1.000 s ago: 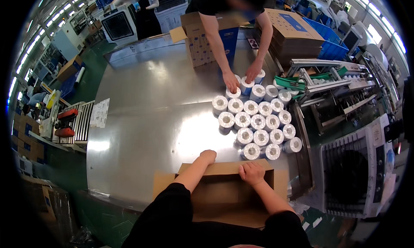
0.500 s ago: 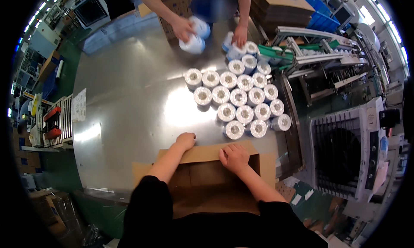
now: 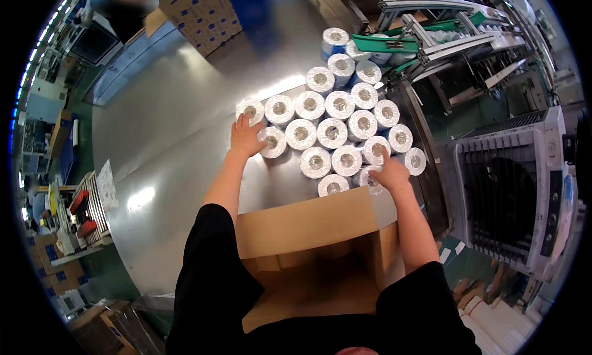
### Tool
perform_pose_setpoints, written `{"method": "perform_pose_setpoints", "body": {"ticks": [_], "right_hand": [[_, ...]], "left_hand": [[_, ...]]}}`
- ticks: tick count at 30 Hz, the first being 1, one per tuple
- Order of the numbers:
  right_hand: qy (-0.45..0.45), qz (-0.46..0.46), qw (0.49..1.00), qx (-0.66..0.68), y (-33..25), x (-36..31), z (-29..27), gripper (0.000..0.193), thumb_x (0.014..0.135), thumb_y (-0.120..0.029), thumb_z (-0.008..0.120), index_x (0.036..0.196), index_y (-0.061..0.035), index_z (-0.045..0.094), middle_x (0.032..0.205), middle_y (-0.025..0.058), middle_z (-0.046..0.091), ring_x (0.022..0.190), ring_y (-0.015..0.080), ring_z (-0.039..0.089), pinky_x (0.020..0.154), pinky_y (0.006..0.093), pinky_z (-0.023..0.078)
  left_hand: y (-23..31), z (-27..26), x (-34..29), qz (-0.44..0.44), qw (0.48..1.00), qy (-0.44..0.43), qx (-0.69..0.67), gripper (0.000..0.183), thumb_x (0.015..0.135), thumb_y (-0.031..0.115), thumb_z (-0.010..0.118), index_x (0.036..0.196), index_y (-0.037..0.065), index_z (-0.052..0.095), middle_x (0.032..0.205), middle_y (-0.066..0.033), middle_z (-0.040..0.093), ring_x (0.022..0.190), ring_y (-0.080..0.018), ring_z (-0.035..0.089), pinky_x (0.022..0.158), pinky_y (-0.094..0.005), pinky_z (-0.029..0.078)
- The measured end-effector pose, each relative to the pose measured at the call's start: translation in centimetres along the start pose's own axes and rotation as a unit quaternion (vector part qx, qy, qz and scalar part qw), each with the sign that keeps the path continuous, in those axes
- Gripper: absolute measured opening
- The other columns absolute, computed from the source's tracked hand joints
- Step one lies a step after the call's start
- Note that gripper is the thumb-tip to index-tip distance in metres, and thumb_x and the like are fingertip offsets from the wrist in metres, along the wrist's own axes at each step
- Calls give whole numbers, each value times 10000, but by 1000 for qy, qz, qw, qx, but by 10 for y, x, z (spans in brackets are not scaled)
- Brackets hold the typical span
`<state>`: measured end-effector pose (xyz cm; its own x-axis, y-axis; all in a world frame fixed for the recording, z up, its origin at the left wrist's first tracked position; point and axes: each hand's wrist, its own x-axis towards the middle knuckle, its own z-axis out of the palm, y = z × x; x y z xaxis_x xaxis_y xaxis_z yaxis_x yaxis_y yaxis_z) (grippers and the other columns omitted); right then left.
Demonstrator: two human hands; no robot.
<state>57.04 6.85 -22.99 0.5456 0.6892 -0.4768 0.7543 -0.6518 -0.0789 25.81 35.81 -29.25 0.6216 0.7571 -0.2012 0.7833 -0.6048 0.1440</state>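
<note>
"Brown cardboard makes the box [image 3: 305, 222] right in front of the person. It is open at the top. What comes just past it?"

"The right hand [image 3: 393, 173]. Its grip is spread, with the pointing finger on one of the white rolls [image 3: 339, 113] and the thumb over the next one."

"And the left hand [image 3: 246, 136]?"

"A bit farther off. Its grip is spread too, over two rolls at the left end of the bunch."

"Where do the rolls stand?"

"Upright on the shiny metal table [image 3: 166, 151], past the box, close together in bumpy rows."

"What is way at the back?"

"A green rail [image 3: 385, 45] by the last rolls, and a big carton with blue marks [image 3: 200, 19], over to the left."
</note>
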Motion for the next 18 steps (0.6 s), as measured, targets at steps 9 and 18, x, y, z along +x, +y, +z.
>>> {"method": "perform_pose_setpoints", "body": {"ticks": [9,18], "right_hand": [[-75,-168,971,154,70,45,65,1056,717,-199,747,1532,-151,77,1188,282,591,1045,435,590,872,454,480],[-50,-130,979,146,63,37,60,918,671,-197,774,1464,-100,323,908,223,665,874,391,649,797,435,511]], "left_hand": [[25,-17,39,33,994,-80,65,418,653,330,741,1035,165,700,1170,-201,551,1116,-355,521,966,-426,434],[-76,-137,-103,-135,945,139,-263,376,676,264,767,987,67,688,943,-88,598,854,-255,578,795,-367,487]]}}
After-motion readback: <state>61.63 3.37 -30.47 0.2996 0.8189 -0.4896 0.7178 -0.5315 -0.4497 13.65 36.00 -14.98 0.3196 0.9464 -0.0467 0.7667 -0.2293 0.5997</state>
